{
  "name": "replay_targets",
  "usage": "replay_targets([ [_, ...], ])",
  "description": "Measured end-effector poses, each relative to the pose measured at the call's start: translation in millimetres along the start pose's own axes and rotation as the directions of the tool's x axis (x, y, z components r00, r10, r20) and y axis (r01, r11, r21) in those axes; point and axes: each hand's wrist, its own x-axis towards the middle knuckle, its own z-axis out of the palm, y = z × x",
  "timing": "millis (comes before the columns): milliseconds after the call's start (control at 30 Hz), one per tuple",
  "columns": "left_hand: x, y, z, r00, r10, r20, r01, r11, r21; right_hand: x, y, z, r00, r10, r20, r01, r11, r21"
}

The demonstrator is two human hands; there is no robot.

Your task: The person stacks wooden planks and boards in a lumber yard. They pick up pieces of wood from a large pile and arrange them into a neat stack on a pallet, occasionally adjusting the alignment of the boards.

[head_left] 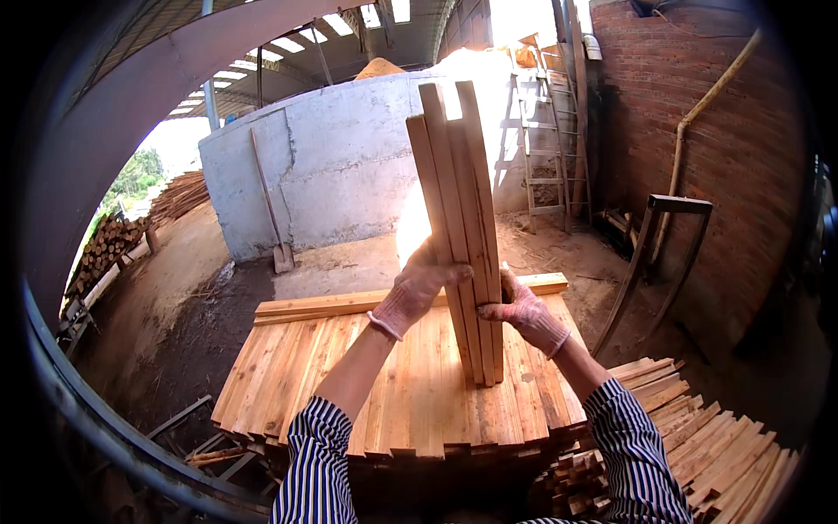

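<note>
While both forearms reach up from the near edge in striped sleeves, the left hand (417, 288) wraps the left side of a bundle of slats (458, 227), thumb laid across the front face and fingers curled round behind. The right hand (522, 312) presses flat against the bundle's right edge, fingers together, thumb pointing left onto the wood. Both wear pale knit gloves with pink cuffs.

The slats stand upright, tilted a little left at the top, their lower ends resting on the stack (349, 384) of flat boards, right of its centre. How many slats make up the bundle is hard to say; three or four edges show, and glare from the far opening washes out the left side near the thumb. The left fingertips are hidden behind the wood.

The slats are thin, straight, pale raw timber with a warm orange grain. The stack below is the same wood, laid side by side, with a crosspiece (349, 304) along its far edge. Loose offcuts (724, 454) lie heaped at near right. Far behind stands a rough grey concrete wall (340, 166), a ladder (546, 140) and a red brick wall (733, 131) at right.
</note>
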Motion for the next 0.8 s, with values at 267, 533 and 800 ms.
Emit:
replay_targets([
  [267,-103.7,151.5,-90.5,0.906,-0.227,-0.356,0.402,0.725,0.560,-11.7,-73.8,-52.2,0.970,0.237,0.048,-0.188,0.865,-0.465],
  [533,-255.5,101.5,-219.9,0.680,-0.528,-0.510,0.396,-0.321,0.860,-67.2,-37.5,-73.7,0.784,0.588,-0.199,-0.355,0.162,-0.921],
  [800,-303.9,30.6,-225.2,0.539,-0.672,-0.507,0.398,-0.327,0.857,-63.3,68.7,1.1,0.706,0.697,-0.129,-0.123,-0.059,-0.991],
])
